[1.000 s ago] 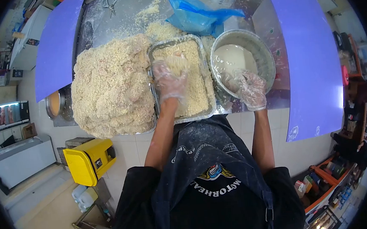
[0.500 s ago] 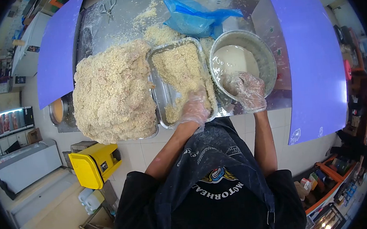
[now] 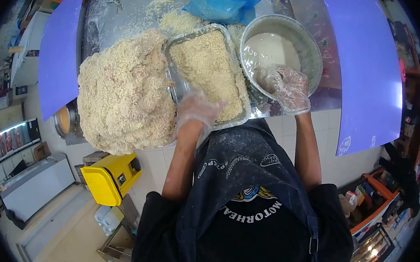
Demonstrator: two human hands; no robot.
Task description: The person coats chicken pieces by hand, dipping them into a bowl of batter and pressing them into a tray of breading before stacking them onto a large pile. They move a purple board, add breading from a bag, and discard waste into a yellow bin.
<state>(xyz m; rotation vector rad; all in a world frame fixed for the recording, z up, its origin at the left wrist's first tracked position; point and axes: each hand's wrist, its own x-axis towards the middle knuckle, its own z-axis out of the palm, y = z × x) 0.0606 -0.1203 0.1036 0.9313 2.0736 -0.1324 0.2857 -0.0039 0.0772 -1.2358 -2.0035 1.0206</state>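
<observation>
My left hand (image 3: 196, 110), in a clear plastic glove, is over the near left corner of a metal tray (image 3: 242, 118) of pale crumbs (image 3: 210, 65). Its fingers are blurred but apart, one pointing right, and nothing shows in them. My right hand (image 3: 290, 89), also gloved and smeared white, is inside the near side of a round metal pot (image 3: 313, 51) of whitish liquid (image 3: 272, 51). Its fingers are curled at the liquid; what they hold, if anything, is hidden. Left of the tray rises a large heap of crumb-coated pieces (image 3: 124, 93).
Behind the tray lie a blue plastic bag (image 3: 221, 6), loose crumbs (image 3: 178, 22) and scissors (image 3: 114, 0). Purple panels flank the metal table, left (image 3: 61, 54) and right (image 3: 366, 71). A yellow bin (image 3: 108, 179) stands on the floor at left, with a round pan (image 3: 63, 121) above it.
My left hand has moved left, off the tray's near right part. Crumbs now cover more of the tray's middle and near end. The view has shifted; my right hand stays at the pot.
</observation>
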